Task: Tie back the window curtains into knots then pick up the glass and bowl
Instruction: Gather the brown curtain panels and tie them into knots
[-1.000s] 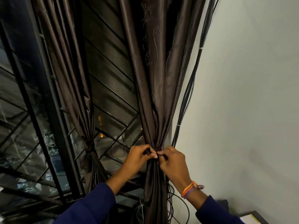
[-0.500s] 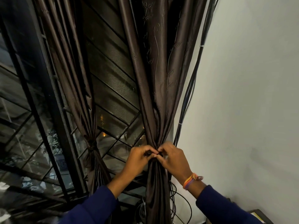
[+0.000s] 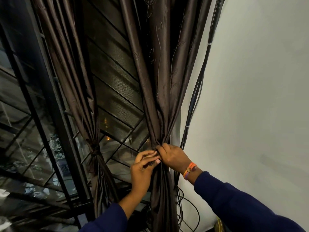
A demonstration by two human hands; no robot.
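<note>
Nearest, the left hand (image 3: 143, 171) and the right hand (image 3: 173, 156) meet at the gathered waist of the right curtain (image 3: 160, 101), just beside the white wall (image 3: 250, 97). The right hand's fingers are clenched around the bunched fabric; the left hand's fingers pinch at the same gather, seemingly working the tie, which does not look finished. This curtain runs long from top to bottom, fanning wide above the hands and hanging narrow below, leaning slightly left at the top. A bundle of black cables (image 3: 197, 91) runs along its right side. Farther left, the left curtain (image 3: 80, 91) already carries a knot (image 3: 94, 149) against the window grille (image 3: 117, 101). By my judgement one curtain is done, one is underway, and the glass and bowl, not in view, remain.
</note>
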